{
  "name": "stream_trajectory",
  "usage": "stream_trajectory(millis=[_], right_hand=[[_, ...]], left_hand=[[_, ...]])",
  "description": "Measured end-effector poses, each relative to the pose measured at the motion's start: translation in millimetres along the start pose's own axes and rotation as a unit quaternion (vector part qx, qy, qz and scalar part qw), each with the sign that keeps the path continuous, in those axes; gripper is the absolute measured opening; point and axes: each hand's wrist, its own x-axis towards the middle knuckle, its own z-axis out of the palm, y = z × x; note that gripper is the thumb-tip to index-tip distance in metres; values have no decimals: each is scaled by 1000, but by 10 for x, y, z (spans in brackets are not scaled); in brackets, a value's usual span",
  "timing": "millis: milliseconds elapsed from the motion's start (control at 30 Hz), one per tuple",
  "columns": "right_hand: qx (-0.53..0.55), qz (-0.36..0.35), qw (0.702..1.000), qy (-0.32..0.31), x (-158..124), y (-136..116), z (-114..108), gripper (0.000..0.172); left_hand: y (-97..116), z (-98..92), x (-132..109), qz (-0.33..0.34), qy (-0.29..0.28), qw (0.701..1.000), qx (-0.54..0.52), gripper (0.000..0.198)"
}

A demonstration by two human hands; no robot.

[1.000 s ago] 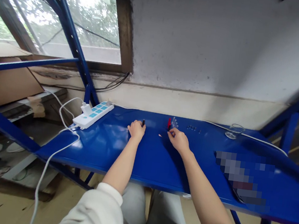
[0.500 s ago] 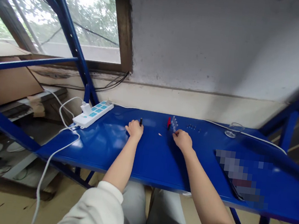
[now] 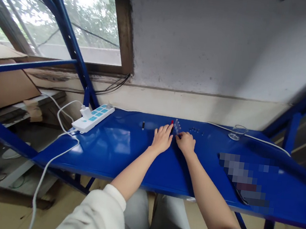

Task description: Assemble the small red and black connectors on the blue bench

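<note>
My left hand (image 3: pixel 162 138) rests on the blue metal bench top (image 3: pixel 125 155), fingers spread, with its fingertips at a small red piece (image 3: pixel 172 123) that they partly hide. My right hand (image 3: pixel 185 141) lies just to its right, fingers curled down beside a group of small transparent upright pieces (image 3: pixel 177 127). Whether it holds anything is hidden. A small black cylinder (image 3: pixel 143 125) stands alone to the left of both hands. A row of tiny dark parts (image 3: pixel 197 130) sits right of the transparent pieces.
A white power strip (image 3: pixel 92 118) with teal sockets lies at the bench's left end, its white cable (image 3: pixel 52 158) dropping over the front edge. A glass dish (image 3: pixel 237 132) sits far right. A pixelated patch (image 3: pixel 245 179) covers part of the bench.
My left hand has slid right, away from the black cylinder, up to the red piece, and its fingers have spread. My right hand has barely moved. The view has shifted slightly.
</note>
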Motion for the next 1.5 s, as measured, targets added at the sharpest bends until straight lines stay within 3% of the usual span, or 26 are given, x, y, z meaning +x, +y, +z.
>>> stream_trajectory(millis=[133,233,567,900,1200,1500], right_hand=[[13,1,1000,7,13,-17,10,28],[15,0,1000,9,17,-32,4,26],[30,8,999,13,42,-19,12,20],[40,-103,994,7,-87,-89,-89,15],[56,-115,992,-9,-118,-133,-142,13],[32,-120,992,-12,-115,-127,-121,12]], left_hand=[[-32,102,23,-3,-49,999,9,51],[-71,116,35,-14,-54,998,12,48],[-135,43,75,-91,15,995,-26,15],[-83,-117,-20,-122,71,985,-100,14],[-80,-123,-31,-95,127,979,-131,15],[-73,-136,-36,-88,120,980,-131,19]])
